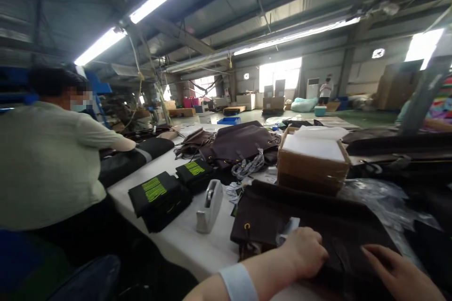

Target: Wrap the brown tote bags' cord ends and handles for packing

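Observation:
A dark brown bag [318,225] with brass eyelets lies flat on the white table [183,240] right before me. My left hand [305,251] is curled in a loose fist on the bag's near left part, beside a small white tag [290,227]; what its fingers hold is hidden. My right hand [397,273] rests on the bag's right side with fingers stretched flat. A white band circles my left wrist [238,284].
A white tape dispenser [209,207] stands left of the bag. Black folded pouches with green print [158,197] lie further left. A cardboard box [312,162] of white sheets and more brown bags [240,143] sit behind. A person in a pale shirt [45,164] works at left.

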### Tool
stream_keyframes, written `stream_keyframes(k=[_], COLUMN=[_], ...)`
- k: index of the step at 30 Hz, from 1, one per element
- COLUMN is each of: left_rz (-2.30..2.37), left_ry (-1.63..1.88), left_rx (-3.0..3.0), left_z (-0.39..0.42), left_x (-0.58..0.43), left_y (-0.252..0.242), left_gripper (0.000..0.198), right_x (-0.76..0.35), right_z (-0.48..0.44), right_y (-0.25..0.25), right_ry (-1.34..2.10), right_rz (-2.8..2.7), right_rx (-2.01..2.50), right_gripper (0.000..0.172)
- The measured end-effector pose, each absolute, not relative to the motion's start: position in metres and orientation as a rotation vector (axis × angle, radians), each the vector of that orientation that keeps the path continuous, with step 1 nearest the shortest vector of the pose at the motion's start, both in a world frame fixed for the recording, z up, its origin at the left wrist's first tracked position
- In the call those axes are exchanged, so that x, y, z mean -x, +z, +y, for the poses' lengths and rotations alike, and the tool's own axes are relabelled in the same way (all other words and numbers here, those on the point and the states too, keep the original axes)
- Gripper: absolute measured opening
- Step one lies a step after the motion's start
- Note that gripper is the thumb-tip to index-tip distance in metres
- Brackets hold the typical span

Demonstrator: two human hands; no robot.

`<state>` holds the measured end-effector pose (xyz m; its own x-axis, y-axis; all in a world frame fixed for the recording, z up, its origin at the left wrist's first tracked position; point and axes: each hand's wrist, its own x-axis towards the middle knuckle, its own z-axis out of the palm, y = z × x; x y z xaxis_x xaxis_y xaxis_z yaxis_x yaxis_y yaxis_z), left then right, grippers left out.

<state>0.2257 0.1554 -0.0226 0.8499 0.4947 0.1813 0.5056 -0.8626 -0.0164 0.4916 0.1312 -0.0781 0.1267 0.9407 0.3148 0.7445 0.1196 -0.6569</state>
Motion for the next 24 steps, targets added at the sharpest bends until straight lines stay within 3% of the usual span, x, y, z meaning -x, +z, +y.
stream_keyframes(k=[10, 24], left_rz=[-0.938, -0.948], left_ry=[-0.406, -0.25], left_rx=[3.011, 3.009], left_z=[0.137, 0.144], left_x=[-0.231, -0.227], left_y=[0.005, 0.01], left_gripper=[0.024, 0.023], right_x=[-0.458, -0.45], right_z=[0.1, 0.104], right_y=[-0.033, -0.034], right_ry=[0.257, 0.284], right_rz=[-1.605, -1.532], right_rx=[1.765, 1.714], right_gripper=[0.03, 0.016])
